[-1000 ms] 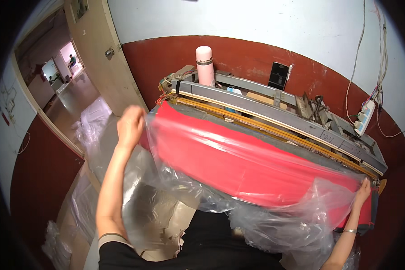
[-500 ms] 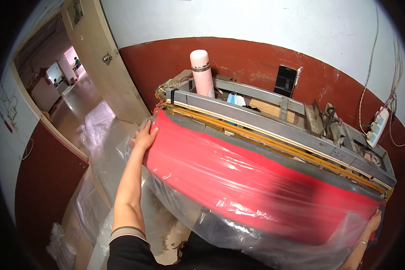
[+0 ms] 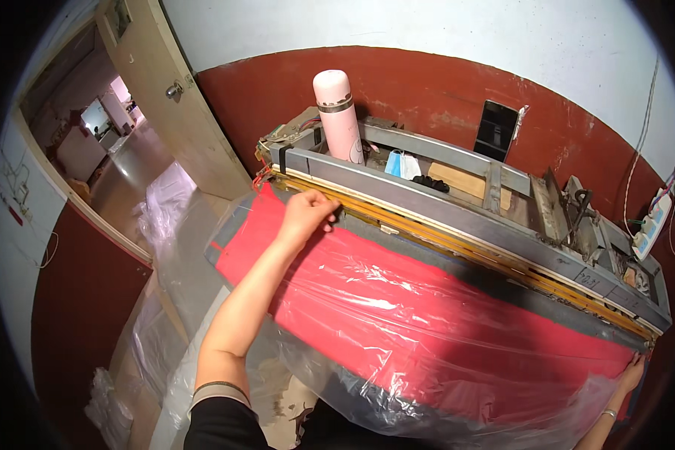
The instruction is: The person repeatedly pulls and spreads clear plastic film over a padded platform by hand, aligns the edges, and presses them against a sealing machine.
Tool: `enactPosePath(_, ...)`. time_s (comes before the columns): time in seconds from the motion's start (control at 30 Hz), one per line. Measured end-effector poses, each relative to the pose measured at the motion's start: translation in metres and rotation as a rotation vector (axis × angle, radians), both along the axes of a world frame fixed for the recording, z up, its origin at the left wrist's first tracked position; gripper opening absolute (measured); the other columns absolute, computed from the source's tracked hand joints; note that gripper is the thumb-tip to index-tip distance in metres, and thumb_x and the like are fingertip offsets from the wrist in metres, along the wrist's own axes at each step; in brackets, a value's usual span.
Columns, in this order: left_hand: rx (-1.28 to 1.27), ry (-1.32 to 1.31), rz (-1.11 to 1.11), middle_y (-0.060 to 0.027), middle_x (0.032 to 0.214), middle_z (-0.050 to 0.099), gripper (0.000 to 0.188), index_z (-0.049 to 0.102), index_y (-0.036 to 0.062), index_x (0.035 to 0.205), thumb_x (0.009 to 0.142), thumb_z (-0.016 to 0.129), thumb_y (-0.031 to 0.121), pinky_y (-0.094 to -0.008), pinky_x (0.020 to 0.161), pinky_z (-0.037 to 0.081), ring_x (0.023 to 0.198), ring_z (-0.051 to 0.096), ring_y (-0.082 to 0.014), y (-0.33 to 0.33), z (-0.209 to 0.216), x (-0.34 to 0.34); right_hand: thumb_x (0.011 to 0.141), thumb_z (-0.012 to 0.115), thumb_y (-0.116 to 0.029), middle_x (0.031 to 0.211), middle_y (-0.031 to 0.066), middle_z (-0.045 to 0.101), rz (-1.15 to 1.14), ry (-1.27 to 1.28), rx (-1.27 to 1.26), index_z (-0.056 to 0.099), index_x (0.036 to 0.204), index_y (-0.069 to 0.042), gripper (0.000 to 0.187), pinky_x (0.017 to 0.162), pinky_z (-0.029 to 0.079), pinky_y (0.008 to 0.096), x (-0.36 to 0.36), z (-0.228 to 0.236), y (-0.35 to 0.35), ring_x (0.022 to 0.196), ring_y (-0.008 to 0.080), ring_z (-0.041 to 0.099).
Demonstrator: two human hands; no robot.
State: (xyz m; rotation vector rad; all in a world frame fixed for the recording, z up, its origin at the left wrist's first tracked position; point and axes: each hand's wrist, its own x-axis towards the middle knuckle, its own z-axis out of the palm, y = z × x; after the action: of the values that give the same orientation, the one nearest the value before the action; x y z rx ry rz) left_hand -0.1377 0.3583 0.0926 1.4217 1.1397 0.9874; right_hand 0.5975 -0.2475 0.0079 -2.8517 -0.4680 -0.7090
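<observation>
A red sheet of cloth or similar soft material lies across a grey padded board, below the long bar of a metal-framed machine. Clear plastic film covers most of it, shiny and wrinkled; the sheet's left end shows bare. My left hand is closed at the sheet's upper edge, just below the yellow strips, with the film's edge seemingly pinched in its fingers. At the far right corner, my right hand grips the film's edge; its fingers show only in part.
On the metal frame stand a pink bottle and a phone leaning on the wall; a face mask lies inside. A white power strip hangs at right. Crumpled plastic lies by the open door at left.
My left hand has moved right from the red sheet's left corner along its upper edge, and its fingers have closed. The film has drawn off the left end. My right hand stays at the right corner.
</observation>
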Motion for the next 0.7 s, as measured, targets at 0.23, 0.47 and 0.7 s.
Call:
enactPosePath(0.23,-0.092,0.036,-0.031,-0.0026,0.053,0.053,0.025,0.050,0.0073,0.061,0.080,0.066,0.011,-0.0221,0.034,0.037,0.037,0.047,-0.0094,0.008,-0.002,0.018,0.095,0.043,-0.032,0.103,0.0255,0.059,0.060,-0.059,0.024,0.053,0.113,0.005,0.042,0.077,0.044,0.0415,-0.024,0.010,0.017,0.093,0.0406,0.057)
enactPosePath(0.47,-0.069,0.084,-0.072,-0.0009,0.051,0.049,0.012,0.058,0.0018,0.069,0.079,0.061,0.008,-0.0235,0.032,0.036,0.036,0.044,-0.0096,0.012,0.006,0.023,0.095,0.044,-0.032,0.100,0.0266,0.059,0.106,-0.063,0.102,0.052,0.111,0.005,0.042,0.075,0.044,0.0411,-0.006,-0.002,0.003,0.091,0.0411,0.057)
enactPosePath(0.7,-0.059,0.081,-0.062,-0.0007,0.052,0.048,0.007,0.057,0.0010,0.072,0.077,0.060,0.004,-0.0244,0.031,0.038,0.038,0.043,-0.0090,0.021,0.009,0.016,0.095,0.044,-0.031,0.100,0.0276,0.059,0.087,-0.032,0.123,0.052,0.111,0.006,0.041,0.076,0.044,0.0406,0.000,-0.002,-0.003,0.091,0.0418,0.056)
